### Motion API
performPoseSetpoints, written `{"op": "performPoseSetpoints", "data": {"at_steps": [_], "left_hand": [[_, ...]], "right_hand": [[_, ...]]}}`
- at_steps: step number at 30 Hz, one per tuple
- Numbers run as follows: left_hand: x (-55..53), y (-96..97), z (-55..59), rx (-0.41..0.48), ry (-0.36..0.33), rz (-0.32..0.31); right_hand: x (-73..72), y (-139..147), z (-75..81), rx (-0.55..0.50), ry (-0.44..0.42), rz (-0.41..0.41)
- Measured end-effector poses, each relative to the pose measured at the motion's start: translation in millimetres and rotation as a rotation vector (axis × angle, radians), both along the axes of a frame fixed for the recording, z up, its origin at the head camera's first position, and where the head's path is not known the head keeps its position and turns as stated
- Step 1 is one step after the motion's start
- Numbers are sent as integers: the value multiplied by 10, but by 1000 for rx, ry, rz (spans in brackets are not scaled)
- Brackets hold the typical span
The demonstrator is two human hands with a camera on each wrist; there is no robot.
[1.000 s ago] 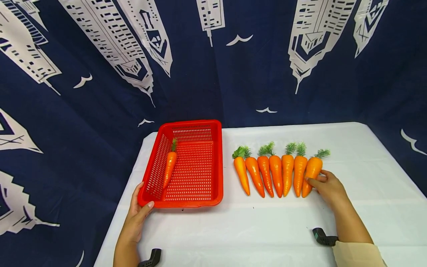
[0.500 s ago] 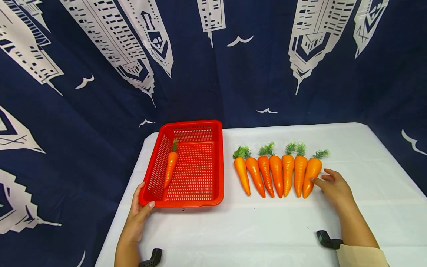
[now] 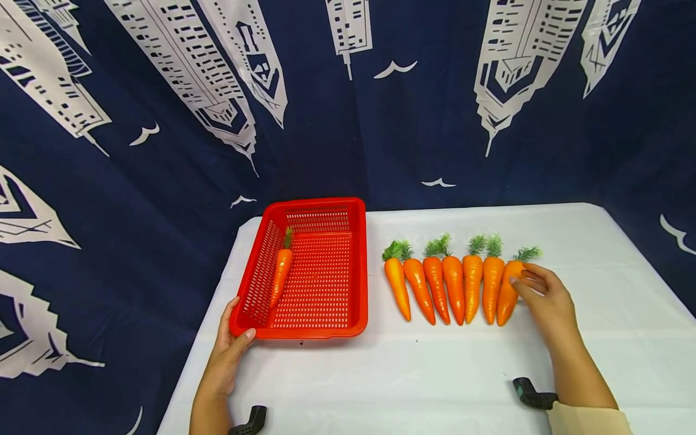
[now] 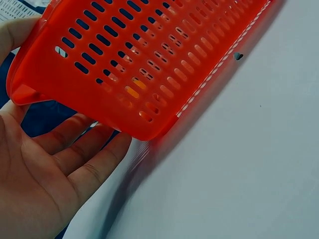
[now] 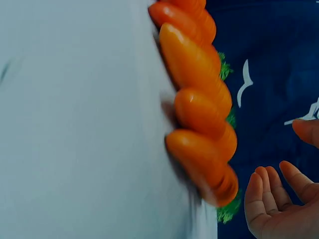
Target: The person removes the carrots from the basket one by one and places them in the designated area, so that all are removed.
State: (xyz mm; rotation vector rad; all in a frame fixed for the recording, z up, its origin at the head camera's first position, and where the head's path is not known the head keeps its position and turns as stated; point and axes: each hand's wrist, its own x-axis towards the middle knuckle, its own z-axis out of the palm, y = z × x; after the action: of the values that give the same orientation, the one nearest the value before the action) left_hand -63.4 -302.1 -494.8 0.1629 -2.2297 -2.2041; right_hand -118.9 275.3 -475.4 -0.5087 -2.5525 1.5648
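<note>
A red plastic basket [image 3: 356, 302] with slotted walls stands at the left of the table, one carrot [image 3: 281, 275] lying inside along its left wall. My left hand [image 3: 225, 356] holds the basket's near left corner, thumb over the rim and fingers against the outer wall; the left wrist view shows those fingers [image 4: 102, 167] below the corner. To the right, several carrots with green tops lie side by side in a row. My right hand [image 3: 549, 302] is beside the rightmost carrot [image 3: 508, 296], its thumb overlapping it in the head view. In the right wrist view its fingers [image 5: 269, 191] are spread and apart from the carrots.
The white tabletop [image 3: 424, 374] has its far edge just behind the basket and carrots. Beyond hangs a dark blue cloth [image 3: 326, 151] printed with white buildings and birds. A black wrist device [image 3: 533, 396] sits by each forearm.
My right hand drew back slightly to the right from the rightmost carrot, then shifted up toward its leafy end. My left hand has stayed on the basket.
</note>
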Motion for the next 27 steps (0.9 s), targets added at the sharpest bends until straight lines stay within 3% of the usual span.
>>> {"op": "performPoseSetpoints", "data": {"at_steps": [9,17,27], "left_hand": [[-9,7,-7,5,5,-10],[-14,10,-23,5,5,-8],[-2,-7,-10,2,-1,-5]], "right_hand": [[-45,-253,156,-43,68,116],[-160,-460,360,19,111,265],[-320,-710,627,32,126,374]]}}
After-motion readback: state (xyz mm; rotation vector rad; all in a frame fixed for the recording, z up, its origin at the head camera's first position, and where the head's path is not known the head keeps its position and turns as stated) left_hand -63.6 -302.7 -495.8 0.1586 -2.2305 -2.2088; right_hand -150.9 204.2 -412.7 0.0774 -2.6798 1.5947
